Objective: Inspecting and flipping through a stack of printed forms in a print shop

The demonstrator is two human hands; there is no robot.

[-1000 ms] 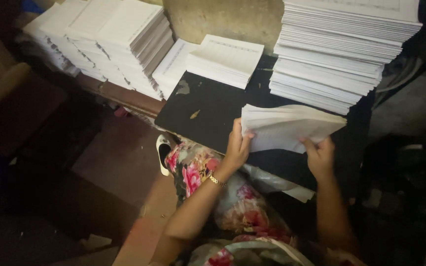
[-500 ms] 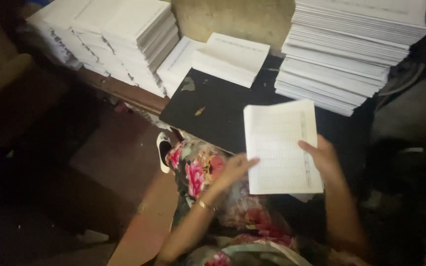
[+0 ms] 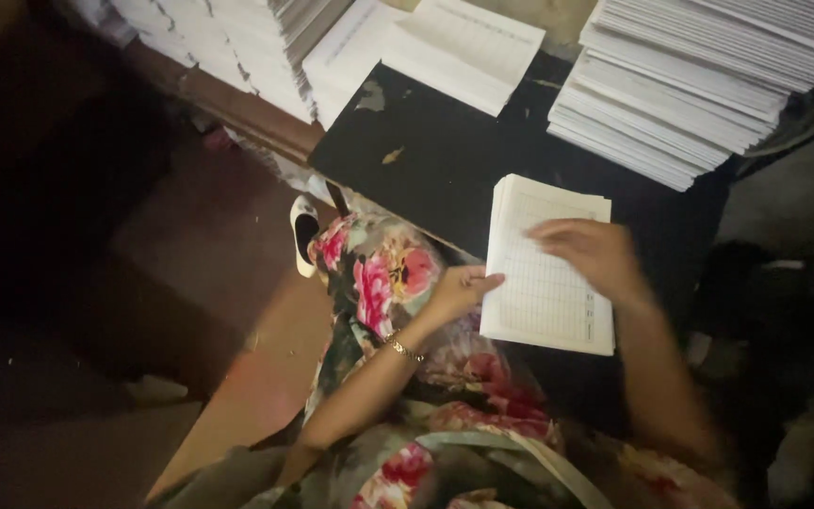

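A thin bundle of white ruled sheets (image 3: 539, 287) lies flat on the near edge of a black table (image 3: 435, 160). My left hand (image 3: 459, 290) grips the bundle's left edge, thumb on top; a gold bracelet is on that wrist. My right hand (image 3: 595, 256) rests palm down on the upper right of the sheets, slightly blurred. Below the hands lies my lap in floral fabric (image 3: 379, 283).
A tall stack of white sheets (image 3: 708, 85) stands on the table at the right. A smaller pile (image 3: 463, 47) sits at the back centre, with more stacks (image 3: 237, 38) at the back left. A white shoe (image 3: 304, 236) shows by the dark brown floor on the left.
The bundle went from being held on edge in both hands to lying flat on the table. My right hand moved from its side onto its top; the view tilted down.
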